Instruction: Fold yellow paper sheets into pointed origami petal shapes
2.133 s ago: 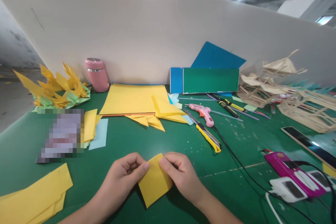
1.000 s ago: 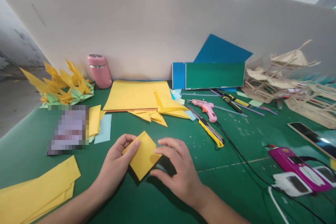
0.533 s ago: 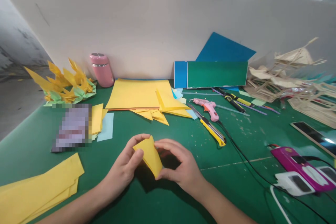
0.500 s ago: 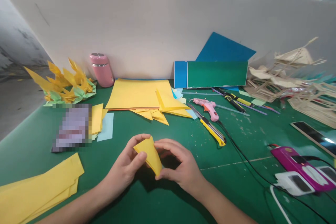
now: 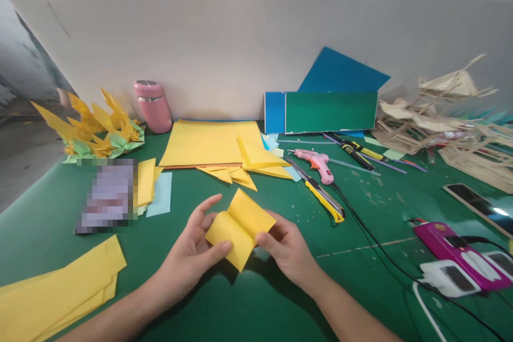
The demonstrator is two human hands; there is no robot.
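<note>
Between my two hands is a small piece of yellow paper (image 5: 244, 222), spread out with a crease down its middle, just above the green table (image 5: 272, 299). My left hand (image 5: 200, 246) holds its left half, thumb on top and the index finger lifted off. On the right edge, my right hand (image 5: 286, 246) pinches the paper with the thumb in front; its other fingers are partly hidden behind. Yellow paper strips (image 5: 76, 288) lie in a stack at the lower left. Beyond my hands are folded yellow pieces (image 5: 236, 176) and a yellow sheet (image 5: 208, 141).
A pink glue gun (image 5: 316, 163) and a yellow utility knife (image 5: 326, 203) lie right of centre. A purple power strip (image 5: 460, 251), cables and a phone (image 5: 476, 208) are at right. Wooden models (image 5: 412, 117), a pink flask (image 5: 152, 107) and a paper flower piece (image 5: 100, 125) stand farther back.
The yellow paper was folded shut and is now opened out flat around its crease. My right hand has shifted to its right edge, and my left index finger has lifted.
</note>
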